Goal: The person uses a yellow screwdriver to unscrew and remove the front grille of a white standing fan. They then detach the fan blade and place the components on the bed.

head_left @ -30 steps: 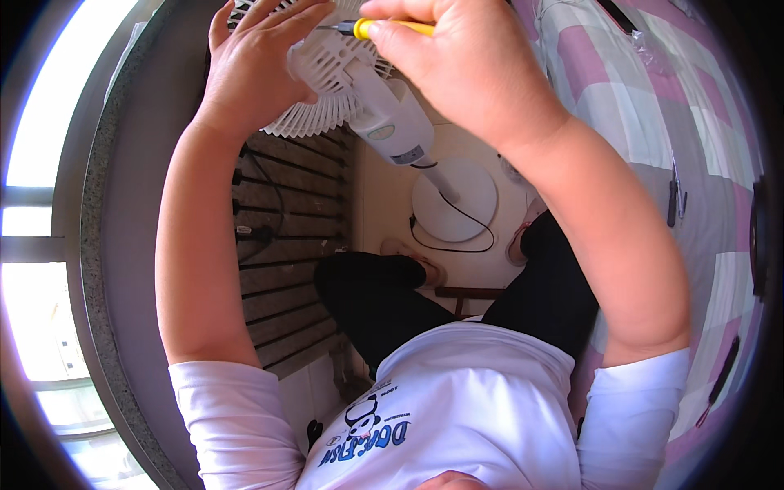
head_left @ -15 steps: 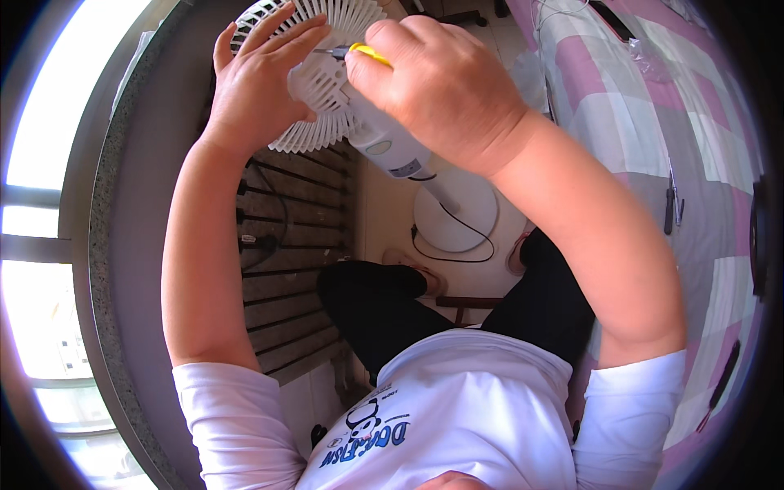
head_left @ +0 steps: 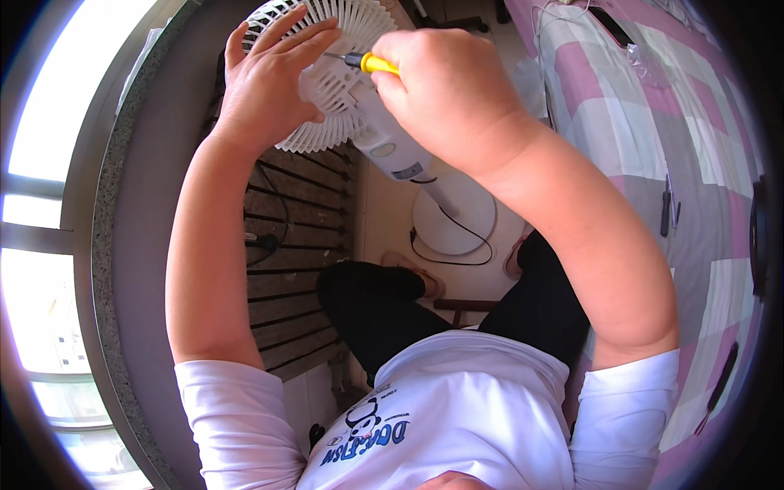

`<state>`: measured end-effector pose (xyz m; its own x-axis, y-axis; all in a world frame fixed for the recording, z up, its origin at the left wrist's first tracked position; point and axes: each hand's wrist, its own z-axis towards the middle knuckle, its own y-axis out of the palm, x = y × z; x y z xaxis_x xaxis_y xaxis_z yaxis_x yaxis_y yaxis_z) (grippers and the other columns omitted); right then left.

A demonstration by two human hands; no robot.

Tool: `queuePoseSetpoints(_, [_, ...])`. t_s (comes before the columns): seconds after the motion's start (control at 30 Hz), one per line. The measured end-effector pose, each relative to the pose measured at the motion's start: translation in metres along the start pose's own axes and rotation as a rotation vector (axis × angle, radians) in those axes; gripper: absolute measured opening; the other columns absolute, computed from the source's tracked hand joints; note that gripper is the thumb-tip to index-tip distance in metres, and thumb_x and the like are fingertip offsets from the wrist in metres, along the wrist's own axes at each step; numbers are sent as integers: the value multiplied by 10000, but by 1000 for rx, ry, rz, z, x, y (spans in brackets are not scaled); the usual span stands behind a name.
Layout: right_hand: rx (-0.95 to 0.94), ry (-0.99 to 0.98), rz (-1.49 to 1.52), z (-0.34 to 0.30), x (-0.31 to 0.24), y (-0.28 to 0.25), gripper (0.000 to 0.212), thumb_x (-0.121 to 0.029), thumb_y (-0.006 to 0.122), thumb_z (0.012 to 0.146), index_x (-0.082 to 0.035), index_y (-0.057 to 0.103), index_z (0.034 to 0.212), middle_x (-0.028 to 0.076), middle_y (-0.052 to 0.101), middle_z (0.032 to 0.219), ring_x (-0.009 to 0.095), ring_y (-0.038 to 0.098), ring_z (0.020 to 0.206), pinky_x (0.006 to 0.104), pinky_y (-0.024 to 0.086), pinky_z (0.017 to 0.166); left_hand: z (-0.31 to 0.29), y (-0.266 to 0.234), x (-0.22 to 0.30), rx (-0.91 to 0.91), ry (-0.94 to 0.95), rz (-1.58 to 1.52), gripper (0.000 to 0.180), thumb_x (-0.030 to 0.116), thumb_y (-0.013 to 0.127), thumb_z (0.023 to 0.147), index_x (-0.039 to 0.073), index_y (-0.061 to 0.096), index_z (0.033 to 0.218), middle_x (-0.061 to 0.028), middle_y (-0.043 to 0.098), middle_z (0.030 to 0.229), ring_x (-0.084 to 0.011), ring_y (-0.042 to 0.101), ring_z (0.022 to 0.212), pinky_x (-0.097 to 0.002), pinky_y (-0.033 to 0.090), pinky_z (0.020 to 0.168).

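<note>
A white electric fan (head_left: 390, 147) stands ahead of me, its round slatted grille (head_left: 363, 24) at the top of the view. My left hand (head_left: 265, 90) lies spread across the back of the grille, thumb and fingers apart. A screwdriver (head_left: 379, 64) with a yellow and black handle is gripped in my right hand (head_left: 457, 94). Its thin shaft points left toward the fan's back, close to my left fingertips. Whether the tip touches a screw cannot be made out. Below the fan head, a pole runs down to the white round base (head_left: 453, 224) on the floor.
A bed with a checked pink, grey and white cover (head_left: 621, 122) runs along the right. Slim tools (head_left: 668, 208) and a phone-like dark object (head_left: 611, 26) lie on it. At the left are a grey ledge (head_left: 155, 212) and dark slats (head_left: 298, 282). A black cord (head_left: 457, 263) loops by the base.
My right hand and the screwdriver have shifted slightly right and down, showing more of the yellow handle. The fan head and my left hand appear slightly further right in the view.
</note>
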<state>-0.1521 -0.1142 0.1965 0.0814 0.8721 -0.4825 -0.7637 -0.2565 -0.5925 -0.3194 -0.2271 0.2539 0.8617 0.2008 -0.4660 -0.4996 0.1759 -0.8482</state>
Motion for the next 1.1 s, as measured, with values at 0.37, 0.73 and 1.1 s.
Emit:
queuePoseSetpoints(0.37, [59,24,-226,-1,9,12,111,-134,626,855,-42,632,917,130,663,830,299,657,843,391,543,798,2,-1,2,-4,-2,11,972,151,882,500,265,499,1387,101,478,1434,-128,293,1416,-491,89,1190])
queuePoseSetpoints(0.73, [-147,177,277,-3,4,0,210,-148,533,838,-34,684,928,199,657,813,381,638,792,461,509,760,-4,4,-2,18,14,-39,908,166,876,535,238,516,1366,115,485,1419,-119,299,1409,-533,113,1154])
queuePoseSetpoints(1.1, [22,138,131,-13,3,2,326,-142,681,790,-55,662,1103,170,642,955,357,635,885,403,514,792,-2,-3,2,-95,43,-33,932,303,885,529,211,504,1375,104,438,1461,-132,243,1438,-584,73,1162])
